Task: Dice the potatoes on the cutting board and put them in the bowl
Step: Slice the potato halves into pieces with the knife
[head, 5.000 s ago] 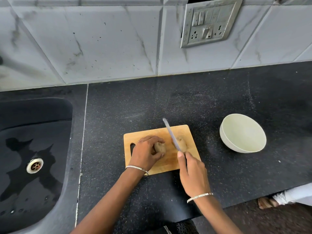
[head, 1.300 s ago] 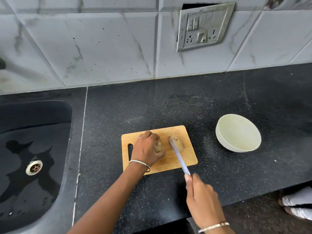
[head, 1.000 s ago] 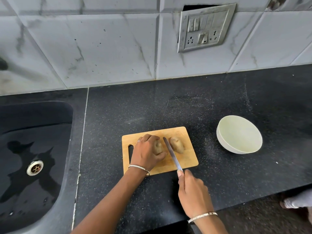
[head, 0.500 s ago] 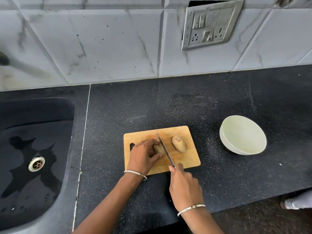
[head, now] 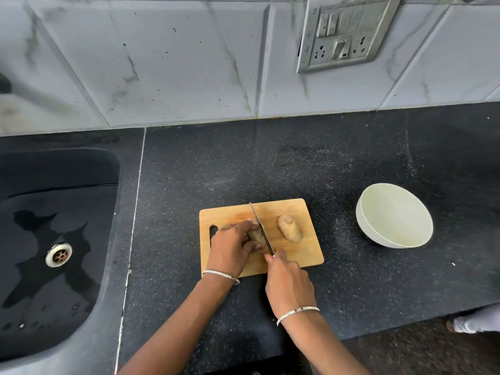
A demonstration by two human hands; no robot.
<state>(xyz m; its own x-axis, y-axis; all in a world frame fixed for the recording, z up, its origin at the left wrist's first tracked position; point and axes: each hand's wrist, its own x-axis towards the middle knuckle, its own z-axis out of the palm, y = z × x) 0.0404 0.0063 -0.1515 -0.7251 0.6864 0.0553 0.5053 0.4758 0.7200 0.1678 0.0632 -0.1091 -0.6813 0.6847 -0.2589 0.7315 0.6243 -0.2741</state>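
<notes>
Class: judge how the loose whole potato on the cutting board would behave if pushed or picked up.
The loose potato is a rounded oval lying free on the flat cutting board, so a sideways push would probably roll or wobble it. It looks solid and uncut, so likely stiff and fairly heavy for its size.

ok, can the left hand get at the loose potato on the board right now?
Probably not directly: the left hand holds the other potato, and the knife in the right hand stands between it and the loose potato.
</notes>
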